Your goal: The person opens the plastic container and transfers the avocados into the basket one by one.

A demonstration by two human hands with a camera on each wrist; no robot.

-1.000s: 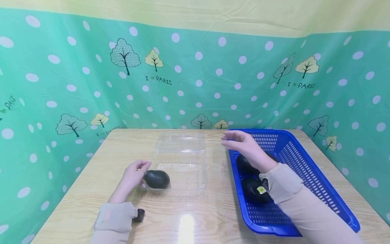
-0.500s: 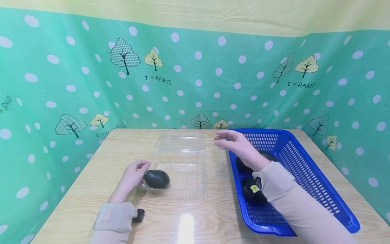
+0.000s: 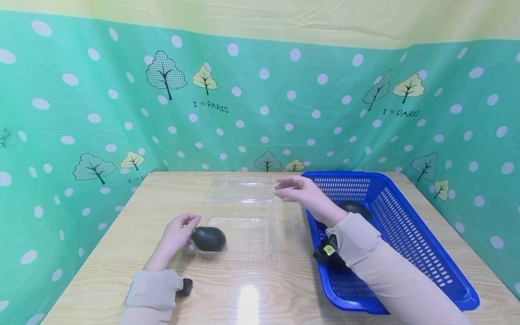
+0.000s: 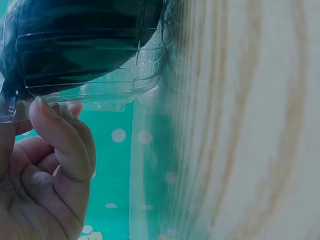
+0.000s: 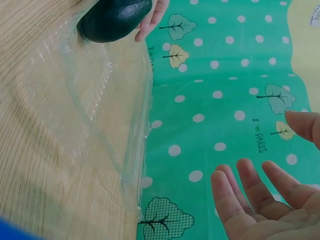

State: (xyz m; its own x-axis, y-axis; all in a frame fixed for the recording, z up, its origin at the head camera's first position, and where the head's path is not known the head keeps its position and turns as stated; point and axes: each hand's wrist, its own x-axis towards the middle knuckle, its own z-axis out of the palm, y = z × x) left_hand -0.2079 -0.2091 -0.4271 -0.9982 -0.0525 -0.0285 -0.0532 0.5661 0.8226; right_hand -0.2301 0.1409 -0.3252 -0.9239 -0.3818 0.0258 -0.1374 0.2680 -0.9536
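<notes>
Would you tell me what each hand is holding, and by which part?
The left hand pinches the clear container's near-left edge; the right hand holds nothing.

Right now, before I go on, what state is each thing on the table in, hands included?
Clear clamshell box: open, lid laid flat toward the wall.
Avocado in the box: lying in the tray's near left corner.
Left hand: pinching the box's left edge beside that avocado.
Right hand: open, empty, held above the table between box and basket.
Blue basket: upright on the table, one avocado visible inside.
</notes>
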